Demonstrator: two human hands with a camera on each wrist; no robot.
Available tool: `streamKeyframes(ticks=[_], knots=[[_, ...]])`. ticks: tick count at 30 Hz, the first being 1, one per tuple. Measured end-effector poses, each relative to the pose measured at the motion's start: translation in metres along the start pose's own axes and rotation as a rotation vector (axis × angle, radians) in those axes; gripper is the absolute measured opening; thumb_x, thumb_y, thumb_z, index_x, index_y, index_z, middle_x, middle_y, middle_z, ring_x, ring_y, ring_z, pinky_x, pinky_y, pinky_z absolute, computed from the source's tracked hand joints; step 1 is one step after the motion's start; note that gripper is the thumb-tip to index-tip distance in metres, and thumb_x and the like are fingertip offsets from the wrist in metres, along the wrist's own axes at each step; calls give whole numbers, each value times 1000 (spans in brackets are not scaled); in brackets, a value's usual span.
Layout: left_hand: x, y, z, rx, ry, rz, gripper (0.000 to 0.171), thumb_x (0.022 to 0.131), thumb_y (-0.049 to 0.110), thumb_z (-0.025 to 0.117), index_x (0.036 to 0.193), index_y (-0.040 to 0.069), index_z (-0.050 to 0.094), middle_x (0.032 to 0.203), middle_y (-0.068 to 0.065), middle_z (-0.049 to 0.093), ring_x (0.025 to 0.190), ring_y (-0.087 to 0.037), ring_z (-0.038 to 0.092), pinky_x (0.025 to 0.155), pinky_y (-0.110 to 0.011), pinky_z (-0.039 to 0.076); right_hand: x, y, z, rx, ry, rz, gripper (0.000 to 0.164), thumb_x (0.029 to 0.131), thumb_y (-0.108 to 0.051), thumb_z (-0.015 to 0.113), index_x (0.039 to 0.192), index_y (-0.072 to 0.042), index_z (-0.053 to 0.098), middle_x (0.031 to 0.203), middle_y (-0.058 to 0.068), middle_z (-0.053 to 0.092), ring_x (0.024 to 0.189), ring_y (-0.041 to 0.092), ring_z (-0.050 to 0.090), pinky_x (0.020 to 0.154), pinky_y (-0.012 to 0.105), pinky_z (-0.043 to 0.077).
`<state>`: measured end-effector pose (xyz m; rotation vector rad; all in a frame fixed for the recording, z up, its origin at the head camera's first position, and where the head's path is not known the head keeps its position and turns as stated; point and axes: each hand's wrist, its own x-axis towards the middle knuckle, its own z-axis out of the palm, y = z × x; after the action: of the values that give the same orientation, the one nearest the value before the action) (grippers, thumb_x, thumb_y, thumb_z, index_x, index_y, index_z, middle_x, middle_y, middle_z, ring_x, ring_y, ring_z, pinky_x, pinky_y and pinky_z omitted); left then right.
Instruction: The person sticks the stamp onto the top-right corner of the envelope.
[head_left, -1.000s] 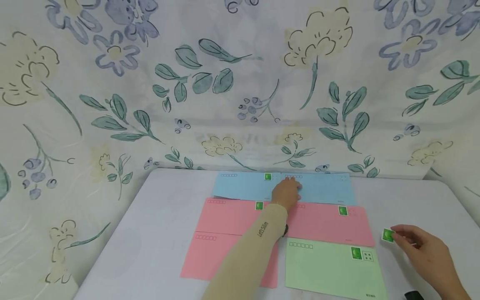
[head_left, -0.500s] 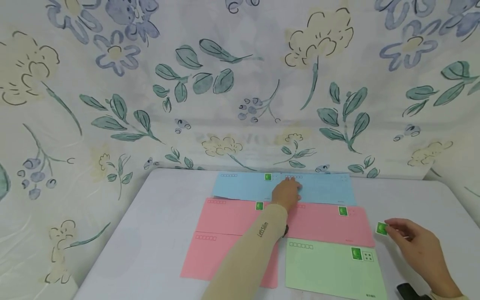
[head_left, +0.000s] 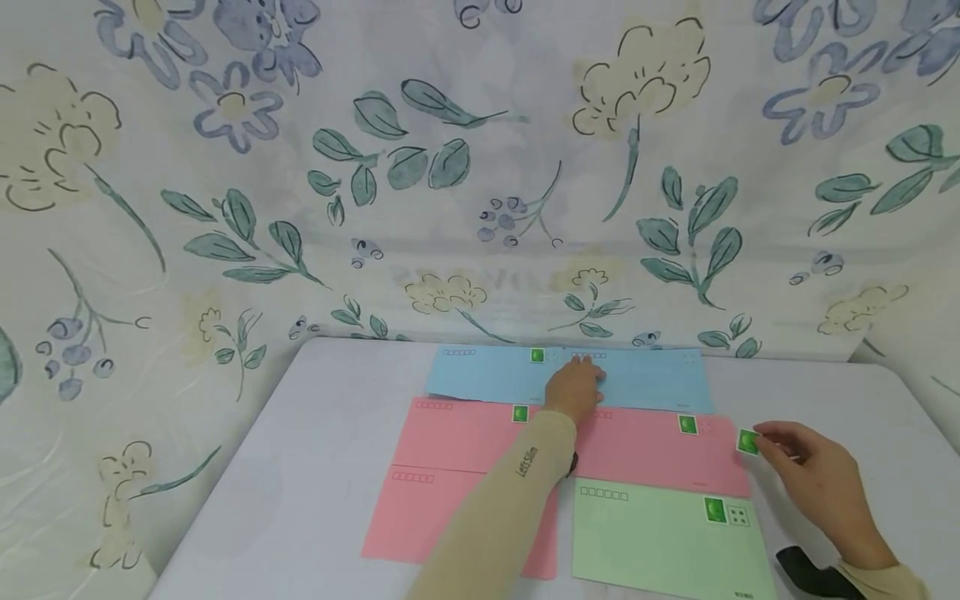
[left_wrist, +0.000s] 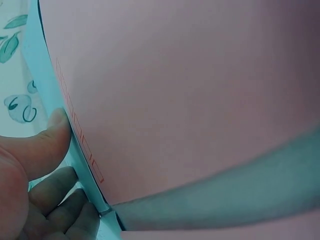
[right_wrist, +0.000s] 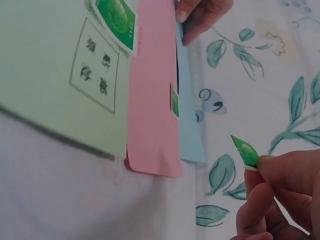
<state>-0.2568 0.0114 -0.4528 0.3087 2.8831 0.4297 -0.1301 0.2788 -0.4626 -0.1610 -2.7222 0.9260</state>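
Observation:
My right hand (head_left: 817, 479) pinches a small green postage stamp (head_left: 747, 442) by its edge, thumb against fingers, just past the right end of a pink envelope (head_left: 645, 454). In the right wrist view the stamp (right_wrist: 245, 152) is tilted, its leaf-like picture showing. At the far row my left hand (head_left: 573, 389) rests on the left part of the right blue envelope (head_left: 652, 379), fingers relaxed over it. The left wrist view shows that thumb (left_wrist: 55, 132) extended by the pink envelope's edge. The blue envelope has no stamp showing at its top right corner.
Another blue envelope (head_left: 480, 375) and an upper-left pink one (head_left: 457, 433) bear green stamps. A lower-left pink envelope (head_left: 412, 521) is partly under my left sleeve (head_left: 495, 517). A stamped green envelope (head_left: 652, 542) lies in front on the white table (head_left: 277, 467). Floral cloth (head_left: 517, 167) hangs behind.
My right hand has moved left and away from me, carrying the stamp from beside the envelopes to the pink one's right edge. My left hand stays on the blue envelope.

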Motion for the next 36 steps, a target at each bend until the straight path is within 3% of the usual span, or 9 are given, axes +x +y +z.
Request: streamKeyframes(ticks=[8,19,29,36], knots=[[-2,4,-2,-12,-11,-10,43,93,25,70,135,25,65,155,1,44,147,-16,35,117,-30,31,6,-3,6,10,-22,22,26,96,-15,67,113,6,68,101,26,70,88,37,64,55,19,44],[0,2,0,3,-12,-9,43,93,26,71,136,26,65,155,2,44,146,-16,35,117,-30,32,20,-10,11,25,-25,-49,26,97,-16,66,112,4,69,100,24,71,87,34,64,58,21,45],[1,-1,1,-18,-7,-4,43,92,26,71,135,25,66,155,0,44,146,-17,36,117,-31,32,32,-19,15,65,-76,-28,30,99,-19,63,115,6,67,104,26,69,88,34,62,59,23,46],[1,-1,0,-16,-13,-7,43,93,25,70,135,25,65,156,0,43,146,-17,35,118,-32,31,40,-22,18,72,-84,-58,29,99,-17,62,116,6,67,105,27,69,89,36,62,65,31,50]])
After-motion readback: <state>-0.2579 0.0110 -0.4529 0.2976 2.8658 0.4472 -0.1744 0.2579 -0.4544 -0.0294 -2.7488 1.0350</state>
